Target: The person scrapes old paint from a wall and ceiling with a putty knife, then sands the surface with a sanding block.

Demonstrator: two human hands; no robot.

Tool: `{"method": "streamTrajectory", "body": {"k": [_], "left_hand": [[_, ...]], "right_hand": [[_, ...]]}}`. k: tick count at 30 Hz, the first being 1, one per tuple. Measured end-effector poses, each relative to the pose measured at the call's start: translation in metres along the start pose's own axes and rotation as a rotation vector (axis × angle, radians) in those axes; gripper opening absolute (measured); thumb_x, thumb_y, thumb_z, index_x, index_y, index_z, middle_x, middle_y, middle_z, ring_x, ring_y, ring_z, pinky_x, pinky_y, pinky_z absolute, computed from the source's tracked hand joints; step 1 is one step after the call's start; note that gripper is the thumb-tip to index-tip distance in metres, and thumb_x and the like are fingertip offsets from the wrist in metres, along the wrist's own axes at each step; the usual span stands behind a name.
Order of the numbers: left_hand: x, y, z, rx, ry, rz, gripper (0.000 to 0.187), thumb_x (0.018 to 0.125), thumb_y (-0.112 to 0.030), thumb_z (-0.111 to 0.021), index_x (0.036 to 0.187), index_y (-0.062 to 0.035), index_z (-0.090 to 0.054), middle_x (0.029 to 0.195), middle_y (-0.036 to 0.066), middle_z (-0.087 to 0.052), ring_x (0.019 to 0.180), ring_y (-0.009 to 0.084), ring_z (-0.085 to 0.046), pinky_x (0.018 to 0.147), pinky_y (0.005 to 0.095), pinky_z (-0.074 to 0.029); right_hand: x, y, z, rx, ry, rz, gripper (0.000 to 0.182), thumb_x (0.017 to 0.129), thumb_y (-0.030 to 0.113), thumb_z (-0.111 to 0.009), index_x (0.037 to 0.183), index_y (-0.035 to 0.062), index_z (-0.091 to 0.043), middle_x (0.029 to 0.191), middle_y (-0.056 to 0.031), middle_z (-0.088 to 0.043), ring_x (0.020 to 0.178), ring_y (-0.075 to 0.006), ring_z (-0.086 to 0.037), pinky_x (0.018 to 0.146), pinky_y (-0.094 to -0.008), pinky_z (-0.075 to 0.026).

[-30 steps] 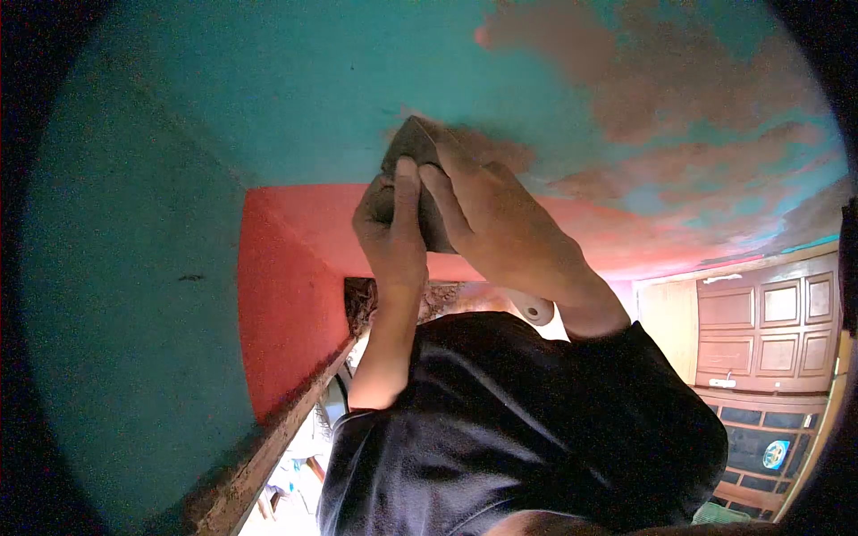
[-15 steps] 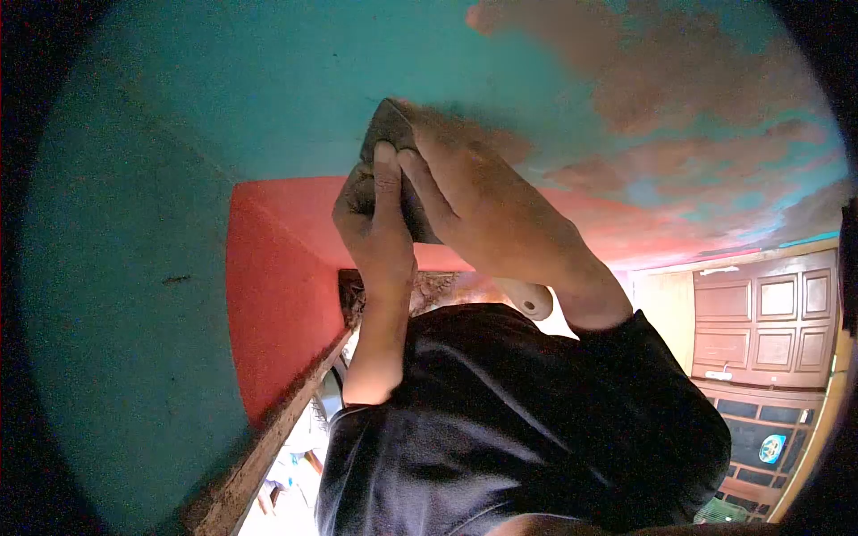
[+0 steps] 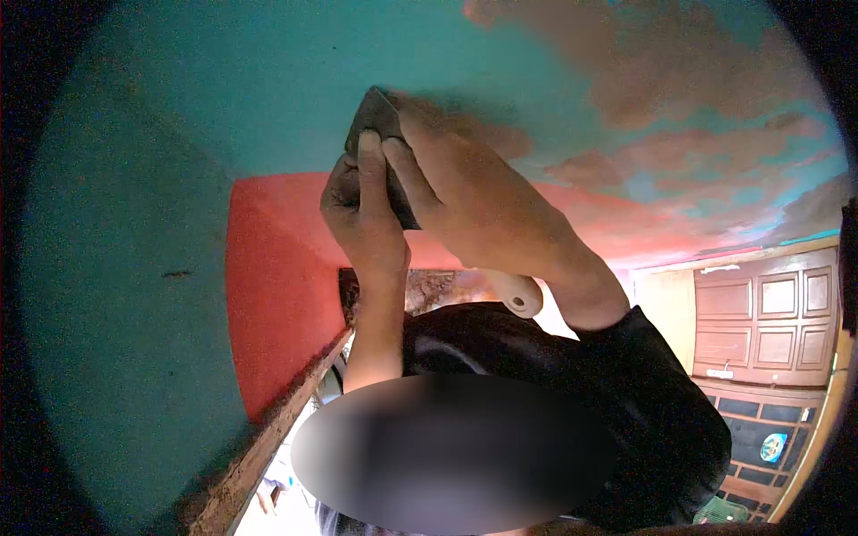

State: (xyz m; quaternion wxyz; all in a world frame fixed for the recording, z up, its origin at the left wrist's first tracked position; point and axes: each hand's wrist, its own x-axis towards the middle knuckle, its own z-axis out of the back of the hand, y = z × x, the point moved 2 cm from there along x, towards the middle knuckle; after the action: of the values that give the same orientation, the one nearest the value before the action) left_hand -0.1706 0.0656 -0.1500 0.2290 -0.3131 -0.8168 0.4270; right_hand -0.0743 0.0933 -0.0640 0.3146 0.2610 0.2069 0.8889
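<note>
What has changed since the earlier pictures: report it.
The left hand and right hand have moved up and leftward in view relative to the painted surface, carrying the dark grey piece. Nothing was taken up or let go. The two-handed grip and door stayed as they were.

No text is readable, even on the round sticker (image 3: 774, 448).
</note>
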Motion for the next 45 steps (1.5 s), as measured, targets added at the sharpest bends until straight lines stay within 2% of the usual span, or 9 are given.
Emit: {"method": "streamTrajectory", "body": {"k": [6, 8, 30, 31, 32, 35, 37, 43, 45], "left_hand": [[-0.006, 0.008, 0.006, 0.095, 0.090, 0.051, 0.033, 0.106, -0.029, -0.059, 0.106, 0.0029, -0.069, 0.098, 0.007, -0.071, 0.084, 0.0138, -0.061, 0.070, 0.0303, -0.049], [0.000, -0.005, 0.005, 0.000, 0.032, -0.012, 0.033, 0.102, -0.030, -0.068, 0.091, 0.0014, -0.071, 0.078, -0.002, -0.064, 0.071, 0.0056, -0.052, 0.062, 0.0229, -0.041], [-0.006, -0.004, 0.002, 0.093, 0.019, -0.063, 0.035, 0.101, -0.031, -0.069, 0.092, 0.0023, -0.071, 0.079, -0.003, -0.063, 0.072, 0.0052, -0.052, 0.061, 0.0243, -0.043], [-0.009, 0.000, 0.008, 0.173, 0.109, 0.041, 0.042, 0.103, -0.032, -0.065, 0.121, 0.0051, -0.070, 0.107, 0.010, -0.073, 0.095, 0.0148, -0.064, 0.081, 0.0303, -0.052], [-0.005, 0.001, 0.009, 0.167, 0.097, 0.033, 0.042, 0.103, -0.032, -0.065, 0.121, 0.0051, -0.070, 0.107, 0.010, -0.073, 0.095, 0.0148, -0.064, 0.081, 0.0303, -0.052], [0.006, -0.012, 0.008, 0.088, 0.002, -0.044, 0.037, 0.100, -0.034, -0.070, 0.082, -0.0015, -0.066, 0.072, -0.005, -0.057, 0.067, 0.0049, -0.047, 0.058, 0.0238, -0.038], [0.005, -0.014, 0.005, 0.101, -0.001, -0.062, 0.037, 0.100, -0.034, -0.070, 0.081, -0.0021, -0.066, 0.070, -0.005, -0.056, 0.066, 0.0047, -0.046, 0.057, 0.0237, -0.037], [-0.011, 0.002, 0.004, 0.130, 0.046, 0.021, 0.033, 0.102, -0.030, -0.068, 0.091, 0.0006, -0.071, 0.075, -0.004, -0.061, 0.068, 0.0043, -0.048, 0.057, 0.0229, -0.038], [-0.002, -0.006, 0.003, 0.099, 0.017, -0.044, 0.032, 0.101, -0.030, -0.068, 0.091, 0.0004, -0.071, 0.075, -0.004, -0.061, 0.068, 0.0040, -0.048, 0.057, 0.0227, -0.038]], "right_hand": [[-0.001, 0.003, 0.004, 0.019, -0.002, -0.019, 0.036, 0.105, 0.019, -0.046, 0.131, -0.0055, -0.048, 0.113, -0.0359, -0.061, 0.107, -0.0534, -0.058, 0.093, -0.0564, -0.045], [-0.001, 0.003, 0.000, 0.068, 0.073, -0.121, 0.035, 0.105, 0.020, -0.047, 0.129, -0.0056, -0.049, 0.111, -0.0358, -0.061, 0.105, -0.0536, -0.058, 0.092, -0.0567, -0.045], [-0.006, -0.005, -0.003, -0.011, -0.077, 0.075, 0.028, 0.105, 0.022, -0.048, 0.117, -0.0030, -0.051, 0.102, -0.0327, -0.061, 0.097, -0.0512, -0.060, 0.086, -0.0559, -0.047], [-0.006, -0.006, -0.003, -0.018, -0.147, 0.124, 0.025, 0.104, 0.020, -0.049, 0.108, -0.0042, -0.052, 0.095, -0.0315, -0.061, 0.092, -0.0506, -0.060, 0.084, -0.0566, -0.048], [-0.005, -0.007, -0.003, -0.020, -0.140, 0.138, 0.025, 0.104, 0.020, -0.049, 0.108, -0.0042, -0.052, 0.095, -0.0315, -0.061, 0.092, -0.0506, -0.060, 0.084, -0.0566, -0.048], [0.001, 0.011, 0.002, 0.073, -0.069, 0.038, 0.025, 0.104, 0.020, -0.049, 0.110, -0.0046, -0.053, 0.098, -0.0305, -0.059, 0.095, -0.0494, -0.059, 0.087, -0.0557, -0.047], [0.005, 0.010, 0.000, -0.072, 0.047, -0.034, 0.042, 0.106, 0.026, -0.048, 0.138, -0.0016, -0.049, 0.106, -0.0311, -0.063, 0.097, -0.0493, -0.061, 0.086, -0.0527, -0.048], [-0.007, -0.017, -0.007, -0.044, -0.216, 0.295, 0.035, 0.106, 0.025, -0.049, 0.129, -0.0012, -0.052, 0.100, -0.0306, -0.065, 0.089, -0.0499, -0.062, 0.079, -0.0531, -0.049], [-0.002, -0.001, -0.003, -0.018, -0.114, 0.113, 0.034, 0.106, 0.025, -0.049, 0.128, -0.0014, -0.053, 0.100, -0.0298, -0.065, 0.089, -0.0495, -0.063, 0.079, -0.0524, -0.049]]}}
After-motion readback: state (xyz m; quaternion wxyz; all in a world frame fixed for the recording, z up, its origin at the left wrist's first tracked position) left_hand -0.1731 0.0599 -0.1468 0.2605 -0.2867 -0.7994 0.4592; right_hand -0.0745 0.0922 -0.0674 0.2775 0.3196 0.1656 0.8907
